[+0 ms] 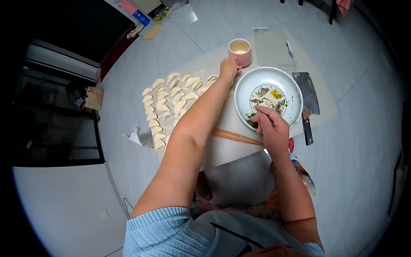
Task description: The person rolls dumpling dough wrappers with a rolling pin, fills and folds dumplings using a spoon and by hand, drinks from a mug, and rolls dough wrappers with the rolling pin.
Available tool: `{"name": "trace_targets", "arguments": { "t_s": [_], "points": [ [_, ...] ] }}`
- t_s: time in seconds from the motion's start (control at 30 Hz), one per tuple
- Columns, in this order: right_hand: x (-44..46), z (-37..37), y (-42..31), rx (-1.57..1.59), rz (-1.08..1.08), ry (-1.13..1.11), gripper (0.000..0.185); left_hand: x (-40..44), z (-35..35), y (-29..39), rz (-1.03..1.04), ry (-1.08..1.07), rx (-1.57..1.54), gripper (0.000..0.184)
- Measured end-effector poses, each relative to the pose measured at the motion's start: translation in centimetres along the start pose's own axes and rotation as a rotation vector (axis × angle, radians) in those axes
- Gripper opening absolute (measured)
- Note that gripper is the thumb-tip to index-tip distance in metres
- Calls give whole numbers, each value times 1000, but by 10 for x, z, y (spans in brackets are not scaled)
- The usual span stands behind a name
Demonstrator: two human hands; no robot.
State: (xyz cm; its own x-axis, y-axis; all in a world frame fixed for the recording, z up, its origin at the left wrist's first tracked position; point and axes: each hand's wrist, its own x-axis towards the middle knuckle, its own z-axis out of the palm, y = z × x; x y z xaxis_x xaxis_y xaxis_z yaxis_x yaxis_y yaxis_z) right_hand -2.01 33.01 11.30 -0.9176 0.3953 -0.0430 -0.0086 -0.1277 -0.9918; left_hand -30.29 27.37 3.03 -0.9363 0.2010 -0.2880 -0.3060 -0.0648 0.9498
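Observation:
My left hand (230, 68) reaches forward and is closed on a pink mug (240, 55) with a pale inside, upright at the board's far edge. My right hand (273, 125) is over the near rim of a wide white bowl (269, 73). Its fingers are loosely bent and apart, and I see nothing held between them. Chopped greens (251, 121) lie by the fingertips, and bits of filling and a yellow patch (276, 94) show on the bowl's bottom. A wooden rolling pin (236, 136) lies beside the bowl, its right end near my right wrist.
Rows of folded dumplings (162, 104) cover the left of the pale work board (218, 156). A cleaver (306, 92) with a black handle lies right of the bowl. Behind the bowl is a clear flat lid or box (272, 45). Bags and produce (165, 15) lie on the tiled floor.

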Motion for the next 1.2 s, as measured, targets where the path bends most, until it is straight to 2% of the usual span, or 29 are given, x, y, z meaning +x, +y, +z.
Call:
{"name": "trace_targets", "arguments": {
  "t_s": [0.07, 0.17, 0.27, 0.33, 0.43, 0.47, 0.53, 0.57, 0.6, 0.67, 0.73, 0.8, 0.87, 0.93, 1.0, 1.07, 1.1, 1.13, 1.17, 1.2],
  "points": [
    [5, -2, -1, 34, -51, 0, 26, 6, -2, -6, -17, 15, 17, 34],
    [8, -8, -2, 46, -16, 37, 27, 1, -16, -10, -37, -36, 26, 33],
    [10, -13, -5, 46, 5, 55, 28, -20, -31, 9, -120, -99, 208, 32],
    [9, -13, -2, 29, -6, 37, 28, -37, -48, 27, 191, 45, 523, 35],
    [7, -5, 11, -39, -11, -22, 28, -82, -108, 45, 245, 106, 570, 34],
    [-2, 9, 20, -19, 12, -67, 28, -114, -159, 42, 285, 196, 545, 33],
    [-3, 14, 39, -506, -330, -205, 30, -134, -186, 37, 334, 297, 482, 26],
    [-13, 22, 52, -767, -402, -324, 32, -158, -220, 31, 278, 359, 535, 25],
    [-10, 20, 59, -770, -404, -324, 32, -164, -238, 17, 234, 391, 577, 24],
    [-16, 34, 71, -1029, -454, -363, 32, -203, -281, -20, 90, 387, 975, 21],
    [-18, 39, 80, -969, -537, -322, 27, -231, -273, -26, 128, 393, 1038, 21],
    [-20, 45, 87, -1134, -466, -347, 23, -244, -272, -30, 164, 410, 1089, 21],
    [-22, 53, 99, -1133, -522, -340, 20, -251, -288, -37, 296, 458, 1198, 21],
    [-21, 51, 99, -1276, -458, -374, 22, -255, -289, -36, 246, 456, 1154, 19],
    [-20, 50, 103, -1284, -414, -416, 24, -260, -286, -41, 531, 406, 1242, 16],
    [-16, 47, 115, -1026, -258, -423, 28, -262, -278, -49, 605, 345, 1242, 16],
    [-16, 49, 109, -1029, -260, -427, 28, -264, -270, -48, 610, 296, 1208, 18],
    [-16, 47, 103, -932, -171, -432, 30, -265, -264, -50, 614, 248, 1172, 19],
    [-16, 47, 98, -836, -80, -435, 33, -259, -264, -57, 638, 270, 1181, 22],
    [-15, 46, 97, -841, -76, -437, 33, -254, -263, -58, 633, 268, 1176, 22]
  ]
}}
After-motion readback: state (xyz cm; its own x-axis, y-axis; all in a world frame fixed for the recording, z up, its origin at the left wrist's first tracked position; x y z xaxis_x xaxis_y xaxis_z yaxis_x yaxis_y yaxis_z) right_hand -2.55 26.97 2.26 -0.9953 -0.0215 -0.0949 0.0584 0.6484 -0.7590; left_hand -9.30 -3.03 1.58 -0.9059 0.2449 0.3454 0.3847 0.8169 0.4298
